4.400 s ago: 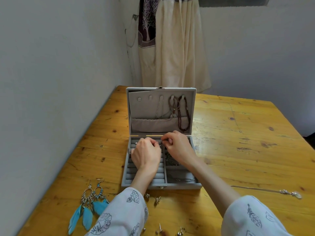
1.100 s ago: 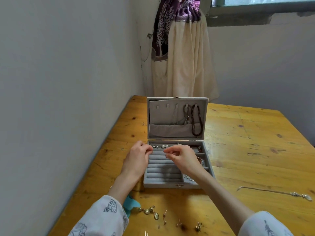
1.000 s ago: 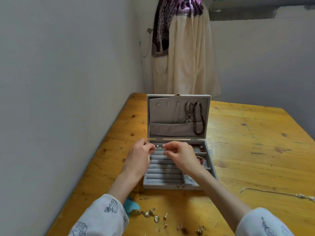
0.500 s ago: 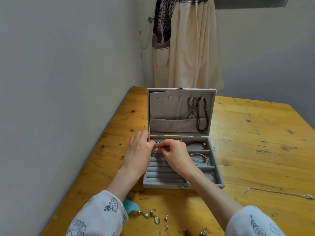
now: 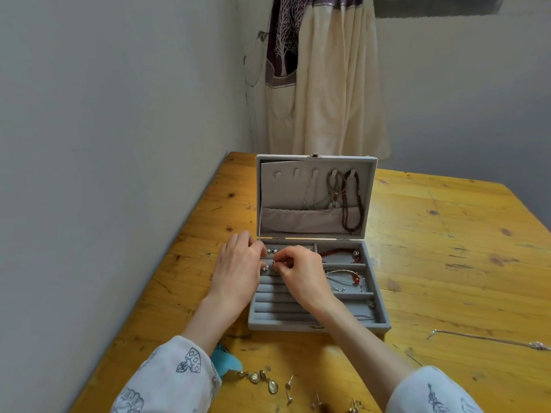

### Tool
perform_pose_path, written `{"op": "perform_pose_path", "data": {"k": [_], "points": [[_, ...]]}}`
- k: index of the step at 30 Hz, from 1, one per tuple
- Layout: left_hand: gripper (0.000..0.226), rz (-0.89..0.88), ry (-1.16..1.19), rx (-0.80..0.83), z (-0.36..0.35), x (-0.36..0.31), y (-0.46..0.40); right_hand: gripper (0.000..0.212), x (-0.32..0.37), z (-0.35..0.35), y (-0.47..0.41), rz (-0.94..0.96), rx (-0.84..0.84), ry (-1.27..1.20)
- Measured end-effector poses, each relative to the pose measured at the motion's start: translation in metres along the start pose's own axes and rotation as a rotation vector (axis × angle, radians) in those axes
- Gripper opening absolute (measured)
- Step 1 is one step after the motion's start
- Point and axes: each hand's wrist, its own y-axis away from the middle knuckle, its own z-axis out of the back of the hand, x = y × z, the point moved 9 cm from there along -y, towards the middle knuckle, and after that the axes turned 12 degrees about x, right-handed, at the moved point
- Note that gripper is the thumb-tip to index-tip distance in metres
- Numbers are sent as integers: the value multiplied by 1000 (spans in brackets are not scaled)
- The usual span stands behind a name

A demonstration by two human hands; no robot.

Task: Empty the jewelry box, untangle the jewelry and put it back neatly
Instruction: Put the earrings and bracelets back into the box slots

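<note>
The grey velvet jewelry box [image 5: 316, 323] stands open on the wooden desk [image 5: 447, 263], beaded necklaces [image 5: 351, 201] hanging in its upright lid. Over its ring-roll rows the left hand [image 5: 238, 272] and right hand [image 5: 301, 272] meet, fingertips of each pinching a small stud earring [image 5: 269, 266]. Bracelets [image 5: 343, 269] lie in compartments just right of the right hand.

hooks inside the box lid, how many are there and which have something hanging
5 hooks across the lid: bare at and; a thin chain on; necklaces on and.
</note>
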Motion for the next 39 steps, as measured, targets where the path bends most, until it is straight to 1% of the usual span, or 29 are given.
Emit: {"op": "perform_pose_path", "data": {"k": [6,15,18,21,26,31,33,36,39], "points": [[22,29,53,-34,-2,4,4,15,0,-4,-1,-14,-14,29],[24,115,178,-14,-8,11,2,21,3,-6,-1,-56,-46,80],[26,122,235,10,-11,13,3,23,6,-8,-2,-71,-12,139],[29,126,336,39,-12,16,7,25,5,-7,-1,-77,23,115],[35,93,442,68,-8,14,28,30,7,5,22,-71,6,16],[34,58,482,17,-3,7,64,26,15,15,64,-12,1,-43],[31,51,476,1,-4,3,82,23,18,12,83,3,24,-40],[26,51,428,13,-10,2,106,20,18,-5,106,23,96,48],[25,68,373,26,-14,5,127,19,22,-17,120,68,81,151]]}}
